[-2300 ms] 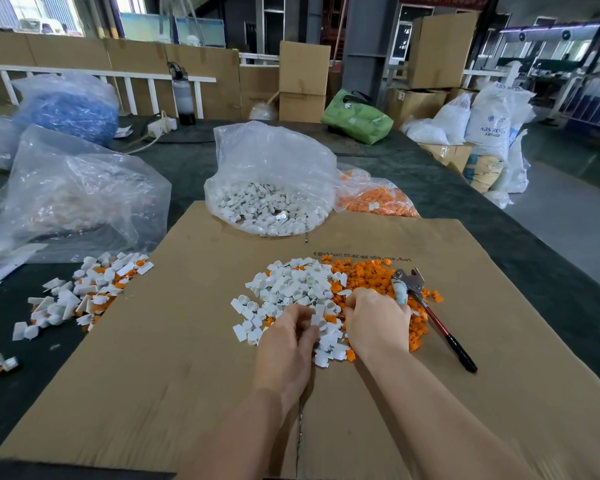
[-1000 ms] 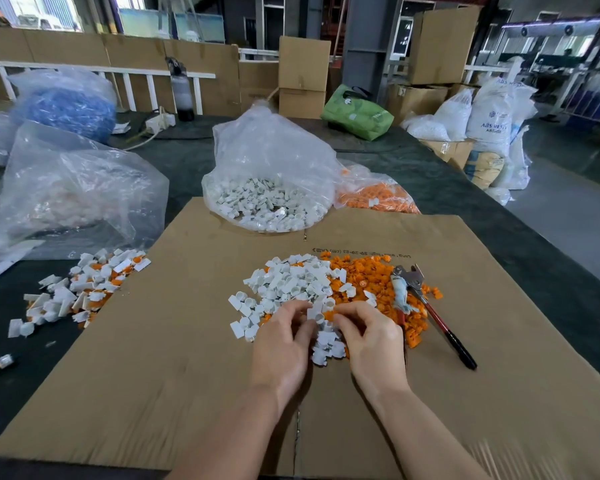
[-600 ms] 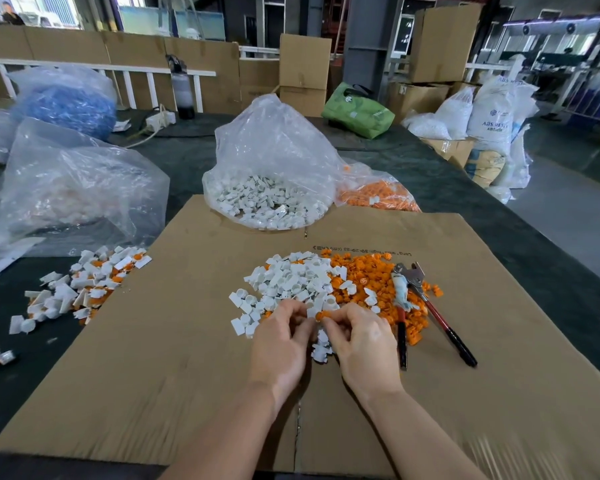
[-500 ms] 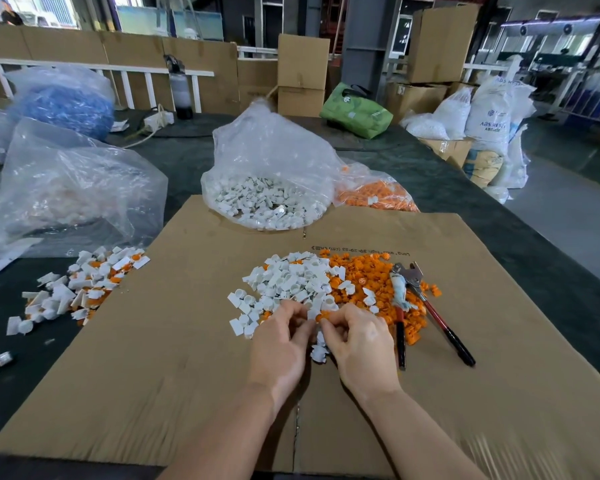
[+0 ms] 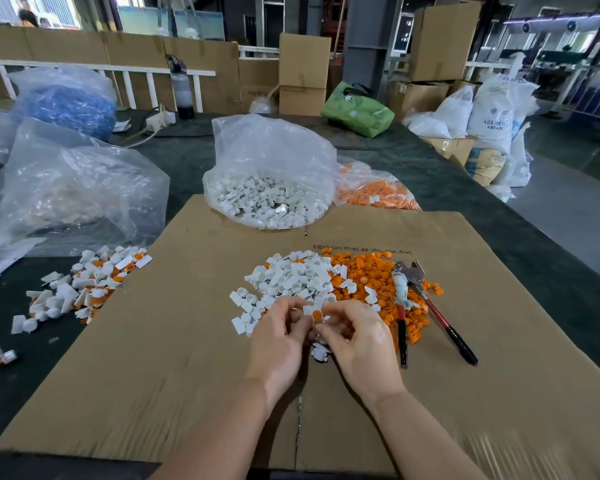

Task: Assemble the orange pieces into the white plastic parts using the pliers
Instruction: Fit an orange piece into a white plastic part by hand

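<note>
we see our left hand [image 5: 278, 341] and right hand [image 5: 358, 342] side by side, forearms reaching forward, curled fingertips meeting in a pinch.

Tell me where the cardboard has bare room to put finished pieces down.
The cardboard is bare left of the left hand, and right of the pliers. The middle is crowded with white parts and orange pieces.

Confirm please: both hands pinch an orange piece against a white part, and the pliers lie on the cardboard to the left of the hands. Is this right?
Not quite. The head view shows the pliers on the cardboard to the right of the hands, beside the orange pile. The left hand and right hand do pinch an orange piece.
</note>
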